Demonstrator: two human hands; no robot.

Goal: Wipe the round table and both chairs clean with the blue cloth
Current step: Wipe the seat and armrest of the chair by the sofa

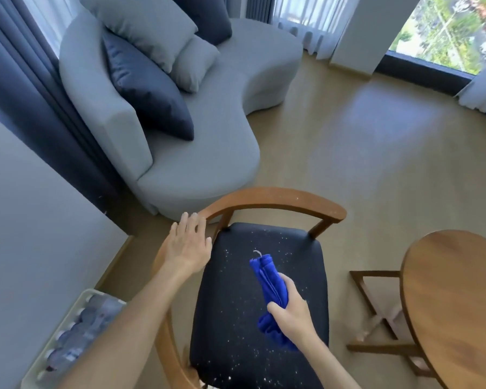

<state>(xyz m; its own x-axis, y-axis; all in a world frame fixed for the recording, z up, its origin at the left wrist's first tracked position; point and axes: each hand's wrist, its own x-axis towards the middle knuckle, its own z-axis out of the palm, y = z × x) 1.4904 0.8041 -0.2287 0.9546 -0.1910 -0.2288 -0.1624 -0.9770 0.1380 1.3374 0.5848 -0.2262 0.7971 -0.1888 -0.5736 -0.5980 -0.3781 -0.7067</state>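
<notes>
The right hand (289,310) has its fingers curled round the bunched blue cloth (267,279), which it holds above the dark seat of the wooden chair (264,276); one end of the cloth points up the seat, the other hangs below the fist. White specks are scattered over the seat cushion. The left hand (190,245) is spread, fingers straight, at the left end of the chair's curved wooden backrest; whether it touches the wood I cannot tell. To the left of the left forearm, a pack of plastic bottles (76,329) lies on the floor by a grey wall. To the right of the chair stands the round wooden desk (460,290), its crossed wooden legs showing beneath, apart from the chair. Beyond the chair, a curved grey sofa (208,164) carries grey and dark blue cushions (149,88). Dark curtains (26,88) hang to its left, and a window (446,32) shows greenery at far right.
</notes>
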